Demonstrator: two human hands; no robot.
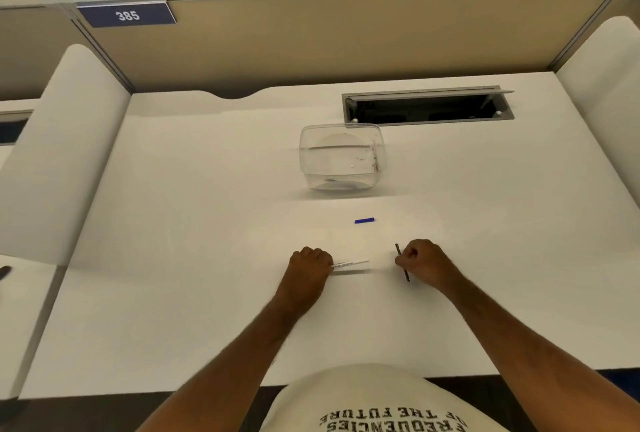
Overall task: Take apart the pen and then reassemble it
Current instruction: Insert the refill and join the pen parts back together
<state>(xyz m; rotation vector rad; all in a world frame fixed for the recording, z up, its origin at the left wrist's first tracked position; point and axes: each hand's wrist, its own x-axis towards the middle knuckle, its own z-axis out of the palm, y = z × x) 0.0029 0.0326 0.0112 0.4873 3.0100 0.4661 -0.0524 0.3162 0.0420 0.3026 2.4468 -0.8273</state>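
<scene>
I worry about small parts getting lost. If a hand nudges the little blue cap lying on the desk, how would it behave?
The blue cap looks like a short round tube lying on its side, so it would probably roll. It seems tiny and light, so a slight brush would likely send it off. The desk looks smooth and bare around it, so little would stop it.

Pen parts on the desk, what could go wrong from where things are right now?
The blue cap lies loose on the white desk, apart from both hands; it could roll or get knocked away.

The right hand grips the thin dark refill in a closed fist, so it might bend, or go in crooked when fed back.

The left hand holds the clear barrel at one end only; its free end could swing while the refill is lined up.
</scene>
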